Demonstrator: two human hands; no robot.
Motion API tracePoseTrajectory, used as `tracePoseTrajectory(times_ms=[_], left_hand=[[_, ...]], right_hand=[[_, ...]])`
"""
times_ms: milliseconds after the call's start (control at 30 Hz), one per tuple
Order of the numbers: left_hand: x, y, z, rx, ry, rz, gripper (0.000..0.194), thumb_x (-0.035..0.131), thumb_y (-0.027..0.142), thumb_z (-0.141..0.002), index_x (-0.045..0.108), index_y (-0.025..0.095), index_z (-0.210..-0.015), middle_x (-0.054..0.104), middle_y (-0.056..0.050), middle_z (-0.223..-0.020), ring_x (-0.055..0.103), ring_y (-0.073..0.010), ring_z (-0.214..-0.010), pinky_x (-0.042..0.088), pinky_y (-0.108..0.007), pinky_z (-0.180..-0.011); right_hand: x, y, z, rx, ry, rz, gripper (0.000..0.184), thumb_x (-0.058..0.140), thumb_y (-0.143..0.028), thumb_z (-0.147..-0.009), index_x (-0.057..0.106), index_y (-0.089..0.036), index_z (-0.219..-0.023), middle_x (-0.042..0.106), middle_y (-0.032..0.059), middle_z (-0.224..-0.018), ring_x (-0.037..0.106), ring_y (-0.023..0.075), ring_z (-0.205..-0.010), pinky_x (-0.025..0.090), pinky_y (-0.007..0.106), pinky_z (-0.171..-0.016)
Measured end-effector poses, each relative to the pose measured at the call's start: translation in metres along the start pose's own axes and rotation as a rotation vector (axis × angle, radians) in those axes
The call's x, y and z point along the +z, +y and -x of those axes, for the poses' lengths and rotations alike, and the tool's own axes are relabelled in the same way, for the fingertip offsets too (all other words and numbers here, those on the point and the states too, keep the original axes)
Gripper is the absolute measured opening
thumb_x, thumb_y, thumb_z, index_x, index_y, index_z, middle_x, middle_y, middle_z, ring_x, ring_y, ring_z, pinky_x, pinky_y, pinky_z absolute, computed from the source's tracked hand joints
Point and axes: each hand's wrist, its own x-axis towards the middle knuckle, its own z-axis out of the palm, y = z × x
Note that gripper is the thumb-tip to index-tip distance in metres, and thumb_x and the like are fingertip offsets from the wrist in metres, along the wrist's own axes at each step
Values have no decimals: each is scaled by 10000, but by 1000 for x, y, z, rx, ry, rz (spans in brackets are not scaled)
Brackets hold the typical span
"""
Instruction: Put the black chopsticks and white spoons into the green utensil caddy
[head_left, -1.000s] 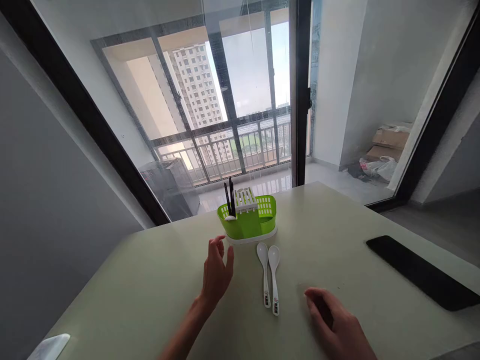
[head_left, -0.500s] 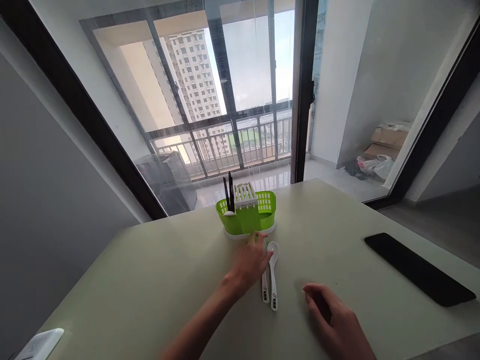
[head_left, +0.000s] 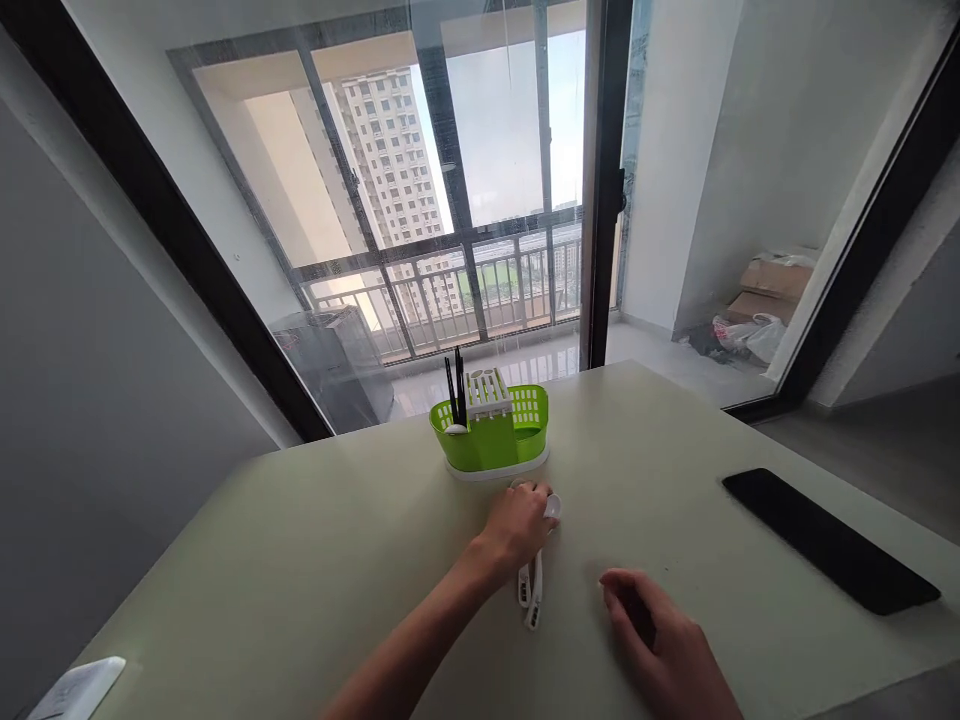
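Observation:
My left hand (head_left: 519, 522) is closed on the white spoon (head_left: 553, 506) on the right of a pair, just in front of the green cutlery holder. The bowl of that spoon shows past my fingertips, and its patterned handle end sticks out below the hand. A second white spoon (head_left: 523, 590) lies close beside it, mostly covered by my hand. My right hand (head_left: 654, 632) rests on the table to the right, loosely curled with a gap between thumb and fingers and nothing in it.
The green holder (head_left: 491, 452) has a white base, a white slotted top, black chopsticks (head_left: 455, 390) and a white spoon bowl at its left. A black flat pad (head_left: 829, 540) lies at the right, a white object (head_left: 90, 690) at the left edge. Glass doors stand behind the table.
My left hand has come down onto the spoons and closed. The right spoon has turned, its bowl rightward and its handle end leftward. My right hand stays nearly in place.

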Motion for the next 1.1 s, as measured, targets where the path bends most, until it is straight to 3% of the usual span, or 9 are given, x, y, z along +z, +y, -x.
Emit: tracePoseTrajectory(times_ms=[167, 300, 500, 667, 867, 1000, 1100], left_hand=[[4, 4, -1, 28, -35, 37, 277, 691, 301, -869, 717, 207, -1129, 733, -121, -1195, 687, -305, -1097, 525, -367, -892], [2, -1, 10, 64, -72, 119, 219, 645, 316, -900, 734, 210, -1071, 766, -79, -1073, 710, -247, -994, 523, -296, -793], [-12, -25, 43, 138, -192, 707, 288, 655, 427, -900, 703, 160, -997, 670, 6, -718, 597, -126, -594, 460, -233, -571], [-44, -47, 74, 138, -186, 955, 452, 635, 560, -909, 692, 155, -1103, 507, 56, -613, 479, -91, -533, 410, -234, -545], [-116, -79, 111, 54, 91, 817, 402, 620, 554, -923, 709, 180, -1039, 585, 6, -711, 515, -129, -636, 429, -269, -615], [-156, -102, 125, -83, 520, 677, 388, 621, 557, -914, 701, 217, -1085, 575, 30, -619, 539, -157, -637, 439, -288, -660], [-170, -112, 126, -149, 772, 632, 348, 627, 536, -917, 696, 232, -1073, 596, 27, -618, 572, -170, -677, 435, -277, -649]], right_hand=[[2, 1, 0, -2, -2, -33, 302, 498, -494, -936, 681, -254, -944, 764, 44, -908, 724, 207, -790, 571, 281, -712], [2, 4, 0, 13, -27, -49, 287, 517, -490, -932, 684, -258, -948, 764, 39, -930, 726, 201, -812, 568, 274, -738], [3, 4, 1, 21, 17, -27, 310, 499, -506, -928, 689, -261, -927, 769, 42, -913, 724, 206, -786, 569, 275, -714], [1, 2, 1, 28, -11, -15, 322, 506, -518, -928, 698, -260, -934, 765, 39, -897, 719, 204, -771, 567, 270, -700], [-3, 2, 1, 25, -34, -2, 335, 505, -526, -934, 699, -253, -950, 774, 49, -913, 731, 206, -785, 578, 267, -697], [-6, 12, -2, 17, -118, 35, 324, 514, -518, -938, 702, -258, -986, 782, 40, -947, 748, 196, -821, 592, 253, -721], [-8, 19, -4, 11, -168, 73, 327, 512, -516, -941, 705, -259, -1000, 787, 39, -956, 757, 195, -830, 602, 249, -724]])
